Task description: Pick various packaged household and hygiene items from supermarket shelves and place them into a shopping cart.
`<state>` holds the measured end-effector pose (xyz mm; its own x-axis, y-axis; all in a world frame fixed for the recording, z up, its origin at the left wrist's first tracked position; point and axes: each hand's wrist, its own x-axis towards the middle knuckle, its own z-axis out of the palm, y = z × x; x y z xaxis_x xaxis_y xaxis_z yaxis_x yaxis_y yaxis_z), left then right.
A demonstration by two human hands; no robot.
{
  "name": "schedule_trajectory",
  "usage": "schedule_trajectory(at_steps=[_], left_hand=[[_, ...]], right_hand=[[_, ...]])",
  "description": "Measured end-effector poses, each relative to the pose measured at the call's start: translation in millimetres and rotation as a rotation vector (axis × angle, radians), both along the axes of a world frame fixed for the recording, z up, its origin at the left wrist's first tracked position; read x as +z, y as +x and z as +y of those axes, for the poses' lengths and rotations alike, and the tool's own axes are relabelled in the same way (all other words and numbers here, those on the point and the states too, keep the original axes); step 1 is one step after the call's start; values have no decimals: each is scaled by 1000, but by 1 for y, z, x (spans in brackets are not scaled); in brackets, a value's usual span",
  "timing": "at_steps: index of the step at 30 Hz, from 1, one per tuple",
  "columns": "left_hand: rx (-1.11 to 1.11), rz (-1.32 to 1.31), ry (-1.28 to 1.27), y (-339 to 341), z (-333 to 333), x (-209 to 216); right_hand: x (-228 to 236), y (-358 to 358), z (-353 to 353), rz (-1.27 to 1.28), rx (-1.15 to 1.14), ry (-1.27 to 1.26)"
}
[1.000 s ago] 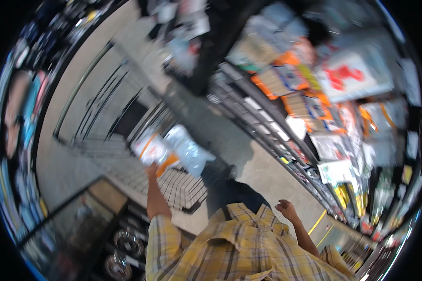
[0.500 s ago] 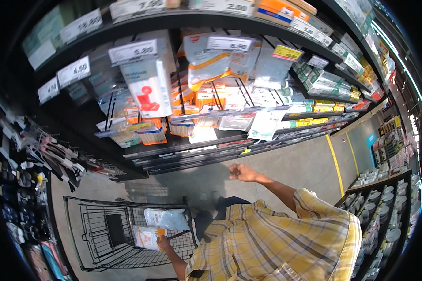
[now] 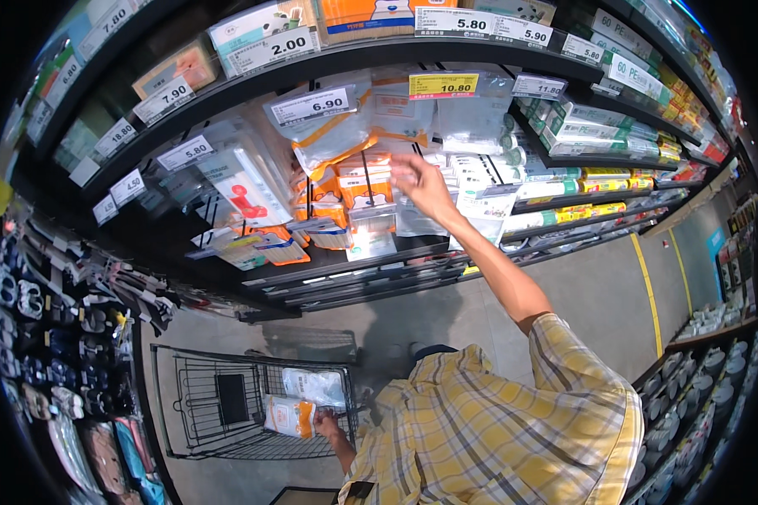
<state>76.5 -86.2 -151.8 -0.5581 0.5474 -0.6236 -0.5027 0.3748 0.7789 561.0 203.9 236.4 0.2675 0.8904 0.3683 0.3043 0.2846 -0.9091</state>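
In the lower left of the frame, my left hand (image 3: pixel 326 423) pinched the right edge of the orange-and-white packet (image 3: pixel 288 416) at the wire cart (image 3: pixel 232 399). The packet appeared light, pliable and slightly slippery, best gripped by that edge. My right arm extended toward upper centre; the right hand (image 3: pixel 423 183), fingers loosely parted, was beside orange packs (image 3: pixel 364 187). Contact could not be determined.
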Motion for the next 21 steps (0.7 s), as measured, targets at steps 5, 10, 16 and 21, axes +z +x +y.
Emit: schedule_trajectory(at_steps=[5, 10, 16, 21], left_hand=[[8, 113, 10, 20, -9, 21], [79, 86, 77, 45, -29, 37], [142, 106, 43, 71, -51, 40], [206, 22, 47, 82, -68, 36]], right_hand=[[42, 2, 45, -88, -119, 72], [61, 8, 79, -161, -6, -302], [38, 18, 121, -123, 110, -224], [41, -1, 118, -152, 122, -414]])
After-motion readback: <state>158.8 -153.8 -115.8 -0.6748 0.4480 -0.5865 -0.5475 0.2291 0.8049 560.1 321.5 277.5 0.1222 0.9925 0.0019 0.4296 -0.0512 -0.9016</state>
